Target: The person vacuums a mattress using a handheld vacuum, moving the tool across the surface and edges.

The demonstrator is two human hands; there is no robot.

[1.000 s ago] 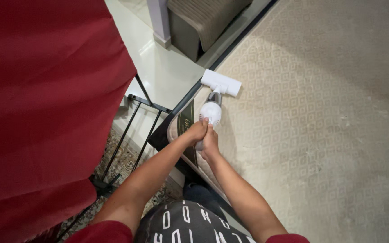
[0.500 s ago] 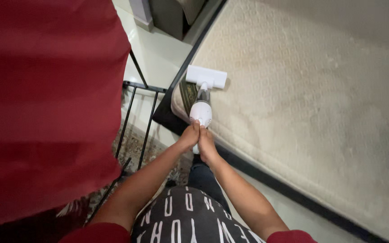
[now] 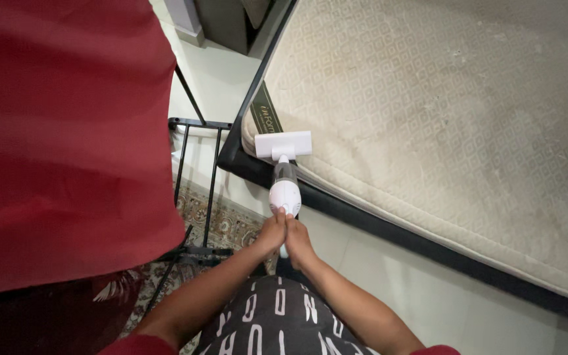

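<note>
My left hand [image 3: 272,231] and right hand [image 3: 299,240] grip the white handheld vacuum [image 3: 284,187], its head at the mattress [image 3: 442,112] corner edge, black rack [image 3: 195,171] and red cloth [image 3: 67,131] crowding my left.

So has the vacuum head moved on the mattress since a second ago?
Yes. The vacuum head has slid back toward the mattress corner, now sitting at its near edge beside the dark label.
</note>
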